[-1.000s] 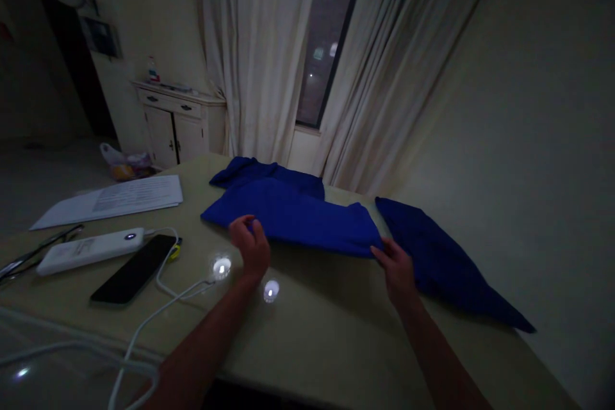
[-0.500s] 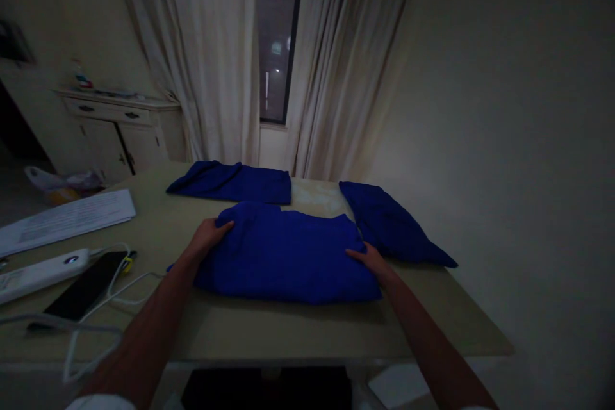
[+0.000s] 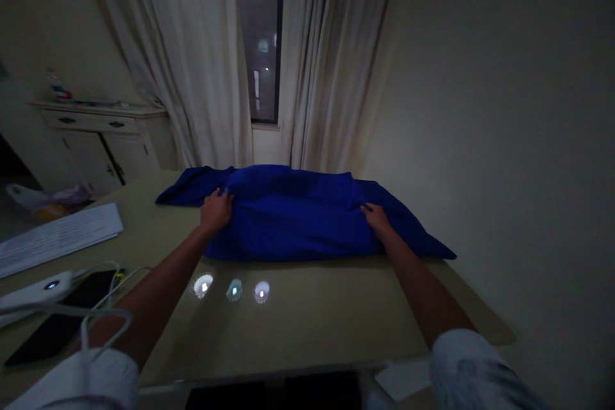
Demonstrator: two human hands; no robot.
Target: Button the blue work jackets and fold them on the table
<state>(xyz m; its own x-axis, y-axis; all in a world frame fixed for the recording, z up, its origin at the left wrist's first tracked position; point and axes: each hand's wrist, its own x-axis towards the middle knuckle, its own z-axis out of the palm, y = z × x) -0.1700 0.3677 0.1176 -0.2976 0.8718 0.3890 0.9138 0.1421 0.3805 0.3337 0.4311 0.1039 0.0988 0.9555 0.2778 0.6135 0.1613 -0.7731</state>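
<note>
A folded blue cloth (image 3: 293, 218) lies across the far half of a pale table (image 3: 307, 320), its ends spreading left and right. My left hand (image 3: 216, 210) grips the cloth's left end with curled fingers. My right hand (image 3: 377, 218) presses on the cloth's right end, fingers bent over the fold. More blue fabric (image 3: 418, 237) sticks out from under it toward the right edge.
At the table's left lie a sheet of paper (image 3: 57, 237), a white power bank (image 3: 33, 291), a black phone (image 3: 57, 320) and a white cable (image 3: 100, 317). Behind stand curtains (image 3: 202, 57), a dark window (image 3: 259, 38) and a white cabinet (image 3: 100, 141). A wall runs along the right.
Both hands have pushed the folded blue cloth away toward the far edge, onto the other blue pieces. The camera has turned slightly right.
</note>
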